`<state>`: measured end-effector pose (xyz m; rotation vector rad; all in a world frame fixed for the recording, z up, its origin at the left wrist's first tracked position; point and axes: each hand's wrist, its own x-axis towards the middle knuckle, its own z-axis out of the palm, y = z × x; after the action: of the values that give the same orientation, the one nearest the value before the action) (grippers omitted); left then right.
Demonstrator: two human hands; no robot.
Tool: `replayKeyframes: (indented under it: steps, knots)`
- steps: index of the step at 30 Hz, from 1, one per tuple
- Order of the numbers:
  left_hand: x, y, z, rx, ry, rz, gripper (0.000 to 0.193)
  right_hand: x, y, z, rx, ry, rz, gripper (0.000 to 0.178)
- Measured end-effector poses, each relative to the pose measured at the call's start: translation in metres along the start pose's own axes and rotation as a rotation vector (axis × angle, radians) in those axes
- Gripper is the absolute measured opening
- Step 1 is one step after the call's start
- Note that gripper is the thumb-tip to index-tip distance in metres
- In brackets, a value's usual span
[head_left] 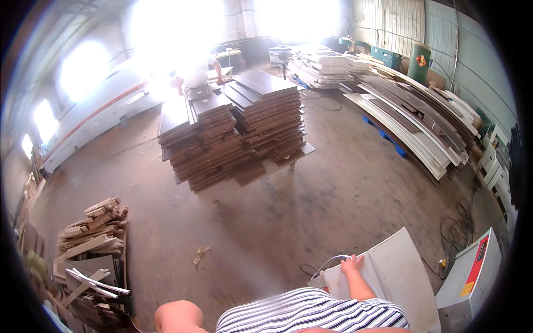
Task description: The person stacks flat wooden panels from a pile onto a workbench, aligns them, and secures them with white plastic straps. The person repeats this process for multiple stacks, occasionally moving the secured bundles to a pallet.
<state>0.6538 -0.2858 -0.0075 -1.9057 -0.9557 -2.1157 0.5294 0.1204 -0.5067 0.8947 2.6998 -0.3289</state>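
Note:
My right hand point(353, 264) lies on a white panel point(400, 266) at the lower right, with the fingers at the panel's far edge, holding it. The panel leans in front of my striped shirt point(311, 313). A thin grey cable point(327, 262) loops just left of the hand. Only a bare elbow or upper arm point(177, 317) shows on my left at the lower edge; my left hand is out of the picture.
A tall pile of brown boards point(233, 130) stands on a pallet in mid floor, with a person in white point(195, 71) behind it. Scrap wood point(91, 244) is heaped at the left. Long white and brown panels point(413, 119) and a white machine point(472, 275) are on the right, with cables point(458, 225) between them.

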Motion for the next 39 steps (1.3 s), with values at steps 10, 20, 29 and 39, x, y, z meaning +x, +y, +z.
replayKeyframes:
  steps: [10, 20, 29, 39]
  knots:
    - [-0.023, -0.012, -0.046, -0.117, -0.472, -0.150, 0.024, -0.013, 0.024, -0.003, -0.007, -0.019, 0.011, 0.048]
    - [-0.300, -0.092, -0.106, 0.856, 0.297, -1.441, 0.031, -0.042, 0.016, -0.014, 0.106, 0.053, 0.001, 0.033]
    - [-0.430, -0.091, -0.077, 0.492, 0.718, -1.702, 0.032, -0.050, 0.024, 0.015, 0.034, 0.228, -0.150, 0.038]
    - [-0.394, -0.042, -0.099, 0.459, 0.738, -1.608, 0.038, -0.095, -0.025, -0.015, 0.036, 0.338, -0.216, 0.048]
